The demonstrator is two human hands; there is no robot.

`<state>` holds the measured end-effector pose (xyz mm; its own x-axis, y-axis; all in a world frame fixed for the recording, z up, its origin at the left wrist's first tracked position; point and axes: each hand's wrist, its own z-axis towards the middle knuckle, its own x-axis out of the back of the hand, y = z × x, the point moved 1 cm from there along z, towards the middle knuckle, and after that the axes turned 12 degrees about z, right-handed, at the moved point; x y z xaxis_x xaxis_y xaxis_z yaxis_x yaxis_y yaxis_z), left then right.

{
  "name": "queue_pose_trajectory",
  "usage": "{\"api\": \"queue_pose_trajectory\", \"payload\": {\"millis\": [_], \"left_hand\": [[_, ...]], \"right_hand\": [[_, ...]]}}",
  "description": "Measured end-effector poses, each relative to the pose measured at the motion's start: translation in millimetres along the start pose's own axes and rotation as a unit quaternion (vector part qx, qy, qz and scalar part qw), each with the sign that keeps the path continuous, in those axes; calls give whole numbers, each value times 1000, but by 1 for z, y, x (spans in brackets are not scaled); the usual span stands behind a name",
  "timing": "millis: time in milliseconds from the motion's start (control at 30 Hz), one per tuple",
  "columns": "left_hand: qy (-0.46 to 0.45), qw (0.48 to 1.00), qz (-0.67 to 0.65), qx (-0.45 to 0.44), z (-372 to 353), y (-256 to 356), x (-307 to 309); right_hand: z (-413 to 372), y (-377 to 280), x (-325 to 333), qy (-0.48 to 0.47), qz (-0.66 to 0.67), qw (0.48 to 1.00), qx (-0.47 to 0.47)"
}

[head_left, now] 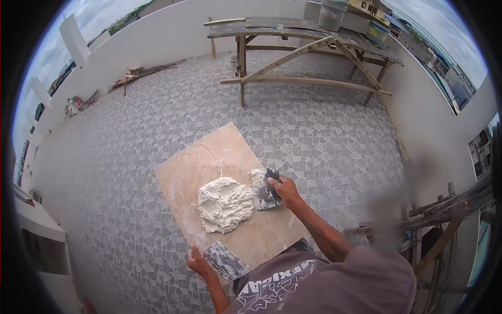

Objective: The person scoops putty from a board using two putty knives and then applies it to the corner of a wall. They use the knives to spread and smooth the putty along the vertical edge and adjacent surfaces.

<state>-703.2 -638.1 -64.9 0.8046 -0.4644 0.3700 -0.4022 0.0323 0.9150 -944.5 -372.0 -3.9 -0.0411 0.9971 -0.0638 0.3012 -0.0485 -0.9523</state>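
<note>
A heap of off-white putty (pixel 225 204) lies on a square beige tile (pixel 196 159) in front of my body. My right hand (pixel 283 190) grips a putty knife (pixel 265 188) with a dark, smeared blade. Its left edge carries putty and touches the right side of the heap. At the tile's near left edge, my left hand (pixel 199 261) is closed around the end of a second putty-smeared scraper (pixel 226 259). That scraper lies along the tile's near edge, partly over it. Whether the left fingers also support the tile from below is hidden.
A wooden trestle table (pixel 293 31) stands ahead, bearing a bucket (pixel 332 14) and a greenish container (pixel 376 32). Wood scraps (pixel 138 75) lie by the far white wall (pixel 157 34). Rough timbers (pixel 444 214) stand at right. Patterned grey tiles cover the floor (pixel 125 172).
</note>
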Motion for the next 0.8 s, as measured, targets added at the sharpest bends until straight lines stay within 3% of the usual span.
{"api": "queue_pose_trajectory", "payload": {"millis": [100, 200, 333, 467, 533, 600, 633, 667, 800], "left_hand": [[15, 999, 24, -14, 87, -6, -3], [22, 999, 24, -22, 171, -5, -42], [42, 999, 8, -25, 265, 0, -96], [63, 998, -17, -26, 403, 15, -151], [82, 997, 1, -10, 445, 36, -157], [94, 995, -16, 14, 485, 71, -183], [98, 994, -36, 26, 503, 91, -194], [94, 992, -76, 34, 522, 49, -169], [111, 986, -117, 38, 613, 68, -223]], "right_hand": [[55, 28, -53, -31, 67, 997, 1], [112, 21, -110, 4, 104, 995, -1], [212, 23, -169, -18, 132, 991, -8], [353, 14, -272, -25, 131, 990, 41], [404, 12, -305, -61, 70, 996, 10], [464, -22, -343, -86, 14, 996, 4], [473, -53, -371, -75, 53, 996, 12], [452, -28, -409, -82, 44, 995, 45], [557, -33, -474, -96, 30, 993, 54]]}}
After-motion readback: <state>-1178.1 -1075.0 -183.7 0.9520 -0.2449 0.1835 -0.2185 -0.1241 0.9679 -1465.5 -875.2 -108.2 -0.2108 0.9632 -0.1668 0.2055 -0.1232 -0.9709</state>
